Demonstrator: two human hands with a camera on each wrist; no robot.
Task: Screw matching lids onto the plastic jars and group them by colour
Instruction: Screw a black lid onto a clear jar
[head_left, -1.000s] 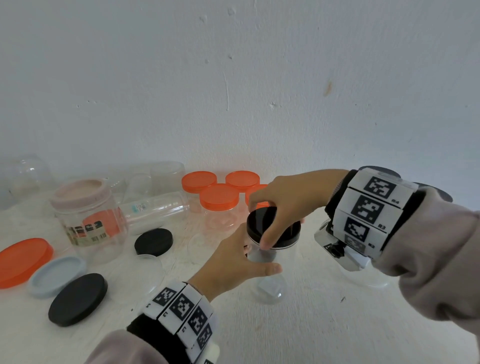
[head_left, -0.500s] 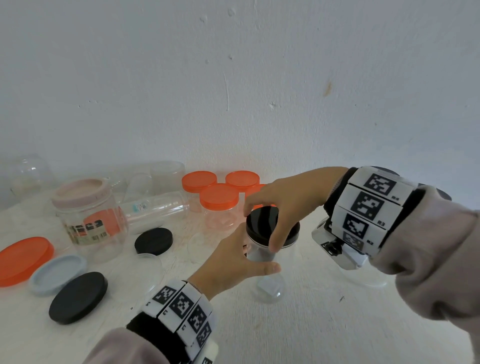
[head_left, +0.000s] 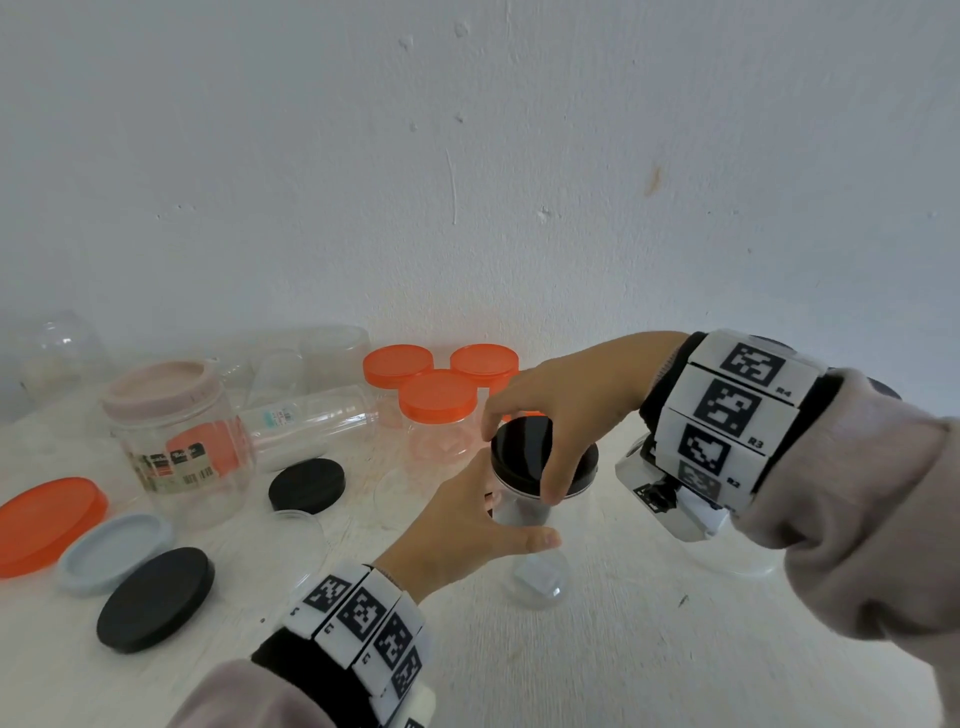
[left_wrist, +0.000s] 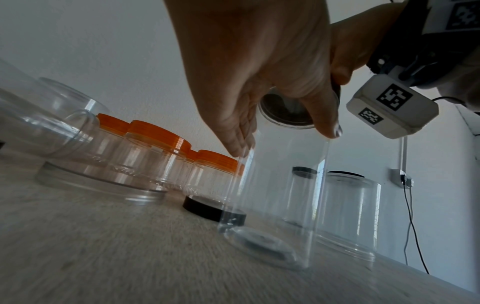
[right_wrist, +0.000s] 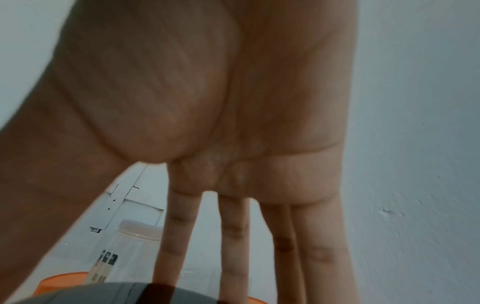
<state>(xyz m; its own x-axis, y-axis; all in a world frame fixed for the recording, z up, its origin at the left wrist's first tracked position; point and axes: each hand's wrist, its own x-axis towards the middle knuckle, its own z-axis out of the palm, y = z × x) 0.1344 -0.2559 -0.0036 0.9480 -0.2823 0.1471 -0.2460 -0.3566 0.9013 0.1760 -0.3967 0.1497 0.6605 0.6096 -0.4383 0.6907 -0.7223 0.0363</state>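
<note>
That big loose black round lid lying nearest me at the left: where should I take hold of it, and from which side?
Grip the large black round plastic lid by its rim, coming from straight above with fingers spread across it. It lies flat on the white table, so only the low side wall offers purchase; the pale blue lid crowds its far-left edge.

The left hand (head_left: 457, 525) is reached forward from the lower middle, and its fingers (left_wrist: 240, 142) and thumb are curled around the side of an upright clear jar (head_left: 540, 540). The right hand (head_left: 566, 410) is held above, arched over the jar's black lid (head_left: 524, 449), which is pinched at its rim between the thumb and the long fingers (right_wrist: 233, 236). Marker bands are worn on both wrists, over grey sleeves.
</note>
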